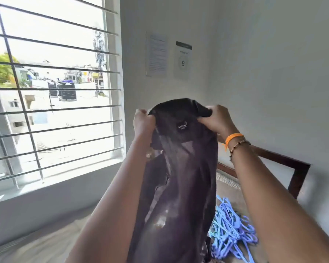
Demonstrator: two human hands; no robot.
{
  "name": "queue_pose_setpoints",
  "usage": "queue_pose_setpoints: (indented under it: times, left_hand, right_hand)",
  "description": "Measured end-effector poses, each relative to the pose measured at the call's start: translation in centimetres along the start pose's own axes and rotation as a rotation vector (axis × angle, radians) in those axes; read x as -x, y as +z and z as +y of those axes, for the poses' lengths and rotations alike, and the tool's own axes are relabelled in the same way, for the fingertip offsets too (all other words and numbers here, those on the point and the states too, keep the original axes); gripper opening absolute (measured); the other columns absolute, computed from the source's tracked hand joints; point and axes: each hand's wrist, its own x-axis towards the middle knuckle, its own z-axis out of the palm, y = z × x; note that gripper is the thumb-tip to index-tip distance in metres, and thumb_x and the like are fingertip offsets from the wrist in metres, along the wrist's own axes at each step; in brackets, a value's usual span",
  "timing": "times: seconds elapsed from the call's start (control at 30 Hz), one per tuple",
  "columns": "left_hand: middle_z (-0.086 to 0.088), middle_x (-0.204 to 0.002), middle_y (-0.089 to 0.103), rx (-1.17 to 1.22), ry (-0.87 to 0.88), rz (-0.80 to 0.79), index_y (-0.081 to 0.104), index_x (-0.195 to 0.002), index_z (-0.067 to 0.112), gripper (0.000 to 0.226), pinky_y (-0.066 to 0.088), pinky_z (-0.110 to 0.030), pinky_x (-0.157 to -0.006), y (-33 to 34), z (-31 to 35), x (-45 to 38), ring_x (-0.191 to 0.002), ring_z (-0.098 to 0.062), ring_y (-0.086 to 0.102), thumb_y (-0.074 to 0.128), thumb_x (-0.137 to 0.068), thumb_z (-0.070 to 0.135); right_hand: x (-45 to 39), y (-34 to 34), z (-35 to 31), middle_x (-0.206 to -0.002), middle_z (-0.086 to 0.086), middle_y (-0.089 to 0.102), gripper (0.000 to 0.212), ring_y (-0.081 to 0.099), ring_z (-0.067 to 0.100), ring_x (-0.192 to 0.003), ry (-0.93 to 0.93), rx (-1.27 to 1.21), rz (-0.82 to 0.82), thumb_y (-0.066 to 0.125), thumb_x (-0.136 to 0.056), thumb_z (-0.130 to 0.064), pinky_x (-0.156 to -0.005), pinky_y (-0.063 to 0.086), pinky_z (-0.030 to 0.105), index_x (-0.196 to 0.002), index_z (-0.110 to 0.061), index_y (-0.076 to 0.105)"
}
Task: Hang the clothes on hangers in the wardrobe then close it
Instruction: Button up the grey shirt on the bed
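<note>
A dark grey shirt (180,177) with a black collar and a small label hangs in front of me, held up at chest height. My left hand (143,123) grips the collar's left end. My right hand (216,121), with an orange band and a bead bracelet on the wrist, grips the collar's right end. Below the shirt to the right, a heap of several blue plastic hangers (230,230) lies on the bed. No wardrobe is in view.
A barred window (51,92) fills the left side, with a sill below it. Two paper notices (167,56) hang on the white wall ahead. The bed's dark wooden headboard (296,169) stands against the right wall.
</note>
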Motion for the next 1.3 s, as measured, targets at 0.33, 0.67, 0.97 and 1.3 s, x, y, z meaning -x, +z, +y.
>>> queue_pose_setpoints:
  times: [0.33, 0.67, 0.97, 1.3]
  left_hand:
    - [-0.017, -0.105, 0.065, 0.095, -0.181, -0.131, 0.058, -0.114, 0.005, 0.059, 0.054, -0.053, -0.081, -3.0, 3.6, 6.8, -0.095, -0.039, 0.063, 0.035, -0.071, 0.038]
    - [-0.004, -0.068, 0.066, 0.604, -0.112, -0.247, 0.061, -0.083, 0.008, 0.018, 0.055, -0.025, -0.056, -6.0, 2.0, 10.2, -0.061, -0.014, 0.065, 0.048, -0.095, 0.007]
    - [-0.006, -0.085, 0.07, 0.825, 0.229, -0.195, 0.065, -0.099, 0.004, 0.012, 0.057, -0.028, -0.071, -5.0, 7.3, 11.0, -0.079, -0.015, 0.068, 0.054, -0.094, 0.006]
    - [-0.012, -0.156, 0.021, -0.205, -0.052, -0.529, 0.008, -0.152, 0.006, 0.073, 0.023, -0.038, -0.117, 5.9, -16.1, -1.5, -0.144, -0.027, 0.023, 0.046, -0.09, 0.0]
  right_hand:
    - [7.1, -1.7, -4.7, -0.084, 0.015, 0.06, 0.024, 0.05, 0.028, -0.078, 0.248, -0.332, 0.291, 0.044, -0.095, -0.024, -0.064, 0.036, 0.03, -0.081, -0.006, 0.052]
    - [11.4, -1.0, -6.0, -0.085, 0.009, 0.057, 0.014, 0.06, 0.021, -0.08, 0.391, -1.175, 0.166, 0.061, -0.083, -0.006, -0.073, 0.051, 0.039, -0.085, -0.015, 0.05]
    - [9.5, -2.8, -10.4, -0.063, -0.009, 0.046, 0.03, 0.044, -0.001, -0.053, -0.056, -0.832, 0.585, 0.067, -0.08, -0.016, -0.06, 0.041, 0.02, -0.089, -0.015, 0.038]
    - [0.5, 18.0, 7.3, -0.099, 0.001, 0.06, 0.056, 0.058, 0.014, -0.086, 0.499, -0.638, 0.006, 0.072, -0.078, -0.013, -0.083, 0.043, 0.029, -0.123, 0.0, 0.042]
